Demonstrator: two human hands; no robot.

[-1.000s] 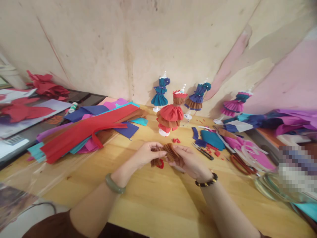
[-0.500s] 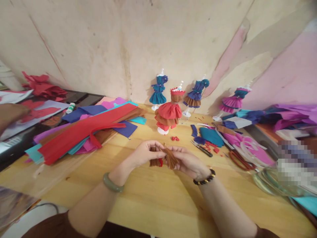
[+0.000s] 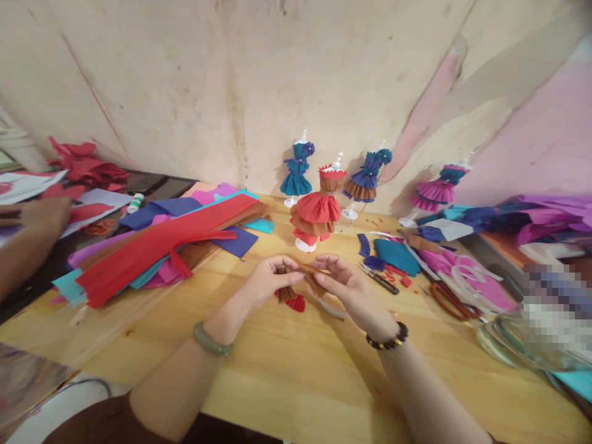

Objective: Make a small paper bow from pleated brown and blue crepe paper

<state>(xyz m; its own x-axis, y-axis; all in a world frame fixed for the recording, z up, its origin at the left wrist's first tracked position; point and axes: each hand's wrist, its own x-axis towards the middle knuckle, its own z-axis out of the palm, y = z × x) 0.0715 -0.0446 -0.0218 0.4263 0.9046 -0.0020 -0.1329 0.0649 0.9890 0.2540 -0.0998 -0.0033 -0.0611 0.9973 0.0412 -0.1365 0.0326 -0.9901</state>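
Observation:
Between the fingertips of my left hand (image 3: 272, 280) and my right hand (image 3: 345, 287), a strip of pleated brown crepe paper (image 3: 314, 282) is pinched above the table. A fan of pleated red paper (image 3: 296, 302) hangs just under my left fingers, beside the brown folds. Below my right fingers a thin whitish strip (image 3: 330, 308) curves down; what it joins is hidden. Just beyond my hands stands a small dress form in a red and brown paper dress (image 3: 319, 209).
Several other dressed forms, one in a teal dress (image 3: 296, 179), line the wall. Crepe sheets (image 3: 152, 253) are piled left. On the right lie a cutter knife (image 3: 379, 279), scissors (image 3: 451, 300) and a glass container (image 3: 504, 339). Another person's hand (image 3: 37, 225) rests at far left.
My right hand has turned and opened the brown strip sideways. More of the red pleats and the whitish strip now show. The other person's hand has come further into view.

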